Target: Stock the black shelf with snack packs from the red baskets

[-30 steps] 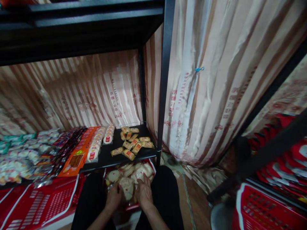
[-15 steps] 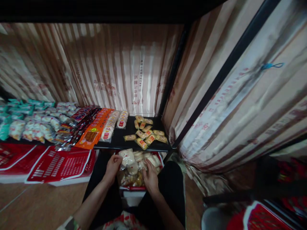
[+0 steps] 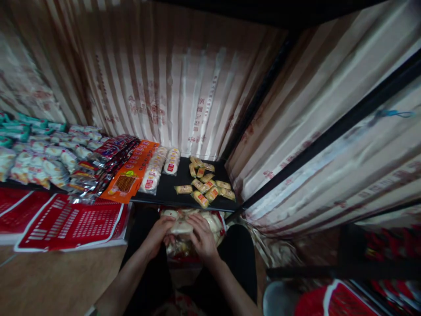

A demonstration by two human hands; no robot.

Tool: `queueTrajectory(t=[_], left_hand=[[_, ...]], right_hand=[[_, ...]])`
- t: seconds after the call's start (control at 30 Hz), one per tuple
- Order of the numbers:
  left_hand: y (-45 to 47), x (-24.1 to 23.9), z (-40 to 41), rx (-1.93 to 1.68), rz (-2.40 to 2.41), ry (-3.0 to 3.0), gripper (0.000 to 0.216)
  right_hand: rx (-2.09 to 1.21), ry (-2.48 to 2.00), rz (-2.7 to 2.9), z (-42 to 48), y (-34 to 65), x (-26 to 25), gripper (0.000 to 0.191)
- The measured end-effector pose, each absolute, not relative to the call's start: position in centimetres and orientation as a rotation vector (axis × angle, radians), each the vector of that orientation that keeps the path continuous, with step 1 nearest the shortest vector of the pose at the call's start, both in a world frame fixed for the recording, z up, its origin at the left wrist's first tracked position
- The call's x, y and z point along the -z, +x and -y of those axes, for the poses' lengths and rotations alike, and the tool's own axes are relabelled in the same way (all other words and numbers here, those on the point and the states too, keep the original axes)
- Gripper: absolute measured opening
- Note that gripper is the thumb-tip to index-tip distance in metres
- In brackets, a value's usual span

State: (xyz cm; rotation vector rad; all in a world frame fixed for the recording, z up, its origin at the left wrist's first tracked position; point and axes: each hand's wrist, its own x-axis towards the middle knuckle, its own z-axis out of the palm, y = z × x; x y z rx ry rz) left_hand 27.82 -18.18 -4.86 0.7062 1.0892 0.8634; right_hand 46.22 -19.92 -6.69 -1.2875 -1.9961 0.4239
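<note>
Between my knees stands a red basket full of pale wrapped snack packets. Both hands are over it. My left hand and my right hand are closed on the two ends of one white snack packet, held just above the pile. Right in front lies a black shelf carrying small yellow snack packets on its right part and rows of white-and-red packets beside them.
An orange packet, dark red packets and several pale bags fill the shelf's left. Red upturned baskets lie on the floor at left. Striped curtain hangs behind and at right, with black shelf posts. Another red basket sits at bottom right.
The view has tilted down and swung left. My hands rose from digging in the pile; the left brought a white packet to the middle and the right has joined it on that packet.
</note>
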Motion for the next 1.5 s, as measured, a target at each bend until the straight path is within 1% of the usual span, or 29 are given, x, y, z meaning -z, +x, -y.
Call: queueTrajectory(t=[0.1,0.17,0.3,0.37,0.47,0.6,0.7,0.87,0.97,1.13,1.2,1.33,1.5], left_hand=[[26.7,5.3,17.7,-0.868,-0.987,0.647,0.044],[26.1,5.5,17.4,-0.884,-0.935,0.63,0.044],[25.3,5.4,17.4,-0.908,-0.902,0.672,0.032],[25.0,5.4,17.5,-0.866,-0.938,0.729,0.031],[24.6,5.3,17.5,-0.823,-1.02,0.814,0.036],[24.5,5.5,16.9,-0.864,-1.119,0.834,0.043],[24.8,5.8,16.0,-0.92,-1.165,0.806,0.042],[25.2,6.0,14.2,-1.047,-1.272,0.929,0.029],[25.0,6.0,12.9,-1.061,-1.354,1.047,0.024],[25.1,5.7,10.1,-1.049,-1.48,1.233,0.017],[25.5,5.5,9.0,-1.065,-1.561,1.299,0.02],[26.9,4.8,7.6,-1.18,-1.657,1.417,0.037],[28.6,5.4,6.2,-1.204,-1.67,1.661,0.04]], right_hand=[[-0.565,-1.377,1.88,19.1,45.1,5.9,0.024],[-0.678,-1.436,1.783,18.6,44.4,5.5,0.023],[-1.004,-1.384,1.595,17.6,43.1,5.2,0.029],[-1.116,-1.372,1.485,17.2,42.4,5.2,0.034],[-1.218,-1.388,1.366,16.7,41.7,5.4,0.04],[-1.302,-1.36,1.276,16.5,40.9,5.5,0.045],[-1.297,-1.354,1.245,16.3,40.7,5.4,0.048],[-1.173,-1.412,1.304,14.7,41.1,4.9,0.042],[-1.108,-1.413,1.314,12.9,41.6,4.6,0.041],[-1.186,-1.349,1.331,9.4,42.1,4.7,0.034],[-1.205,-1.339,1.319,8.0,42.2,5.0,0.031],[-1.119,-1.378,1.337,4.8,42.3,5.3,0.028],[-0.937,-1.572,1.364,0.5,41.5,5.4,0.022]])
